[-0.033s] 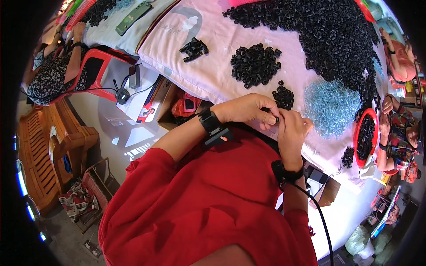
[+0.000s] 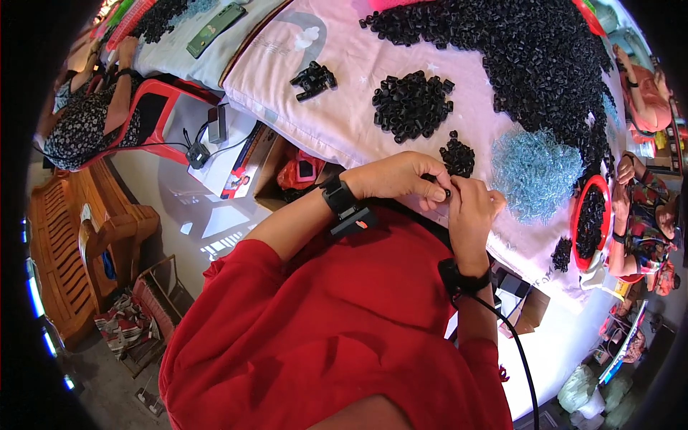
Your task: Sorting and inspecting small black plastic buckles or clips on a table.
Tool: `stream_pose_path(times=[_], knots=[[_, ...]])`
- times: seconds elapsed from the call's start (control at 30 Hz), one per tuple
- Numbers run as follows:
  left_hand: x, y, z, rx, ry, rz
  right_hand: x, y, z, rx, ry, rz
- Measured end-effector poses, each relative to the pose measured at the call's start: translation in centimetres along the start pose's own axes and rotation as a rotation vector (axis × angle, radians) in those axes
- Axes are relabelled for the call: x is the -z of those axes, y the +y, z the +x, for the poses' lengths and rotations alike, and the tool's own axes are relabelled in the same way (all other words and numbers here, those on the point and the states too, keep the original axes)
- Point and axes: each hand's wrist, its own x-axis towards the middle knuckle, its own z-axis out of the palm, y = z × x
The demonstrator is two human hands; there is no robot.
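My left hand (image 2: 398,175) and my right hand (image 2: 474,208) meet at the near edge of the cloth-covered table. Between their fingertips is a small black plastic piece (image 2: 448,193), mostly covered by the fingers. Both hands are closed in a pinch around it. Just beyond them lies a little heap of small black parts (image 2: 457,155). Farther off sits a rounder pile of black ring-like pieces (image 2: 412,106), with a smaller cluster of black parts (image 2: 313,80) to its left. Right of my hands is a tangled mound of clear bluish pieces (image 2: 536,174).
A large spread of black pieces (image 2: 545,61) covers the far right of the table. A red-rimmed basin (image 2: 608,222) holds more of them. Other people sit at both sides. A black cable (image 2: 519,344) hangs from my right wrist. A red chair (image 2: 161,89) stands left.
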Motion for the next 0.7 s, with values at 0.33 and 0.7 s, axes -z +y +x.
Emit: stream_pose_path(times=[0.33, 0.7], knots=[[-0.2, 0.5, -0.1, -0.002, -0.001, 0.019, 0.0, -0.2, 0.4, -0.056, -0.056, -0.014], [0.0, 0.3, -0.1, -0.018, -0.014, 0.025, 1.0, -0.2, -0.8, -0.111, -0.129, 0.072]])
